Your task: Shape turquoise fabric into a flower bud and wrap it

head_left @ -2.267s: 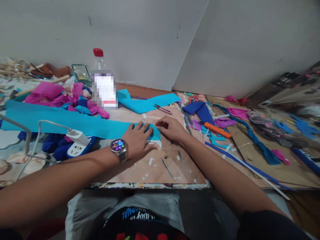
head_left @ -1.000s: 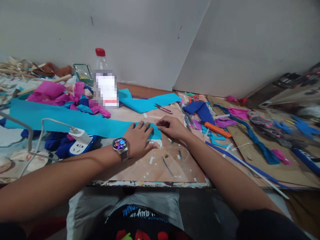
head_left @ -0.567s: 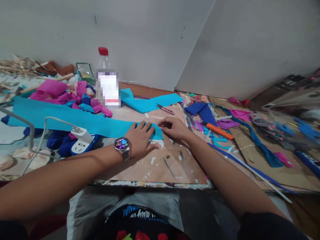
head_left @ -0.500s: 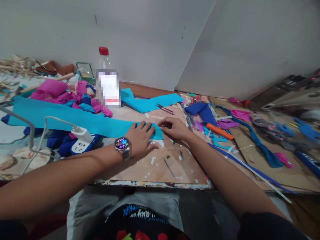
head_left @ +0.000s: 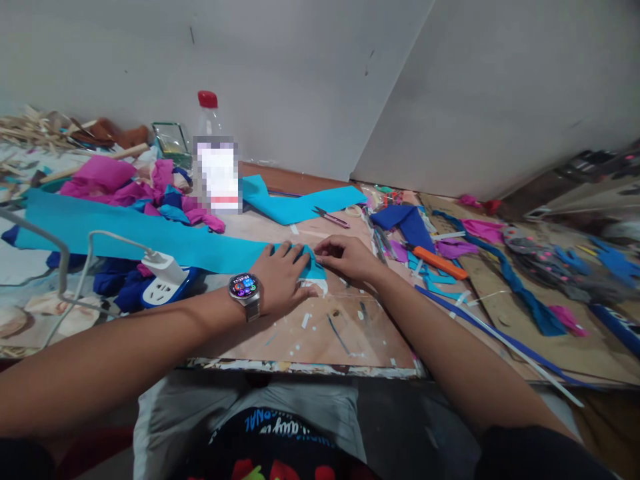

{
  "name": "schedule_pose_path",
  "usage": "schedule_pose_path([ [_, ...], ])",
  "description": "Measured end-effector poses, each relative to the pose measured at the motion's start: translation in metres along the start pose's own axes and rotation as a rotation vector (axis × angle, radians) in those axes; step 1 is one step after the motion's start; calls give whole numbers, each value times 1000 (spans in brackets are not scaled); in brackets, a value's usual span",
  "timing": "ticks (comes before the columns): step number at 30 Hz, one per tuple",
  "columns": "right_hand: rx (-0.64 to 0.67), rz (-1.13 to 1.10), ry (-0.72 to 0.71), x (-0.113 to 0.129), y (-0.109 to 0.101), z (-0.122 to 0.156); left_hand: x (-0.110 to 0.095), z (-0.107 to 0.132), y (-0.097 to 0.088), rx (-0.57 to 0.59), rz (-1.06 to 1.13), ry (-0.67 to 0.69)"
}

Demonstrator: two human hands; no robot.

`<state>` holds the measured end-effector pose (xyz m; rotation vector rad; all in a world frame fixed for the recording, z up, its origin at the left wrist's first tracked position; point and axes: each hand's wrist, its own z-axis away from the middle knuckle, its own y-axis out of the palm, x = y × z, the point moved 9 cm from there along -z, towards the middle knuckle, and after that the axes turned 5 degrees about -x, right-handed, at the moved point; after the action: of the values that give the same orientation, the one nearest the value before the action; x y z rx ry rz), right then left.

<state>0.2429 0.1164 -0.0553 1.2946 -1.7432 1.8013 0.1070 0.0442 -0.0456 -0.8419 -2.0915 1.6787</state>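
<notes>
Left hand (head_left: 277,277) flat on turquoise strip (head_left: 200,248), grip spread, right hand (head_left: 347,259) grip pinched on strip's end

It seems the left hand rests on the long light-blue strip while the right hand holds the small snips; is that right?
Not quite: the head view shows the snips lying farther back, untouched; the right hand is at the end of the strip. The left hand does rest on it.
</notes>
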Motion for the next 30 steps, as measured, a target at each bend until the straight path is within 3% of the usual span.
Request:
schedule_pose_path([
  [8,-19,20,-34,6,2,2,0,0,0,15,3,-8],
  [15,-88,36,45,-4,4,1,-1,1,0,0,-10,-3],
  [30,-183,129,60,-10,4,-1,-1,0,3,38,8,-5],
])
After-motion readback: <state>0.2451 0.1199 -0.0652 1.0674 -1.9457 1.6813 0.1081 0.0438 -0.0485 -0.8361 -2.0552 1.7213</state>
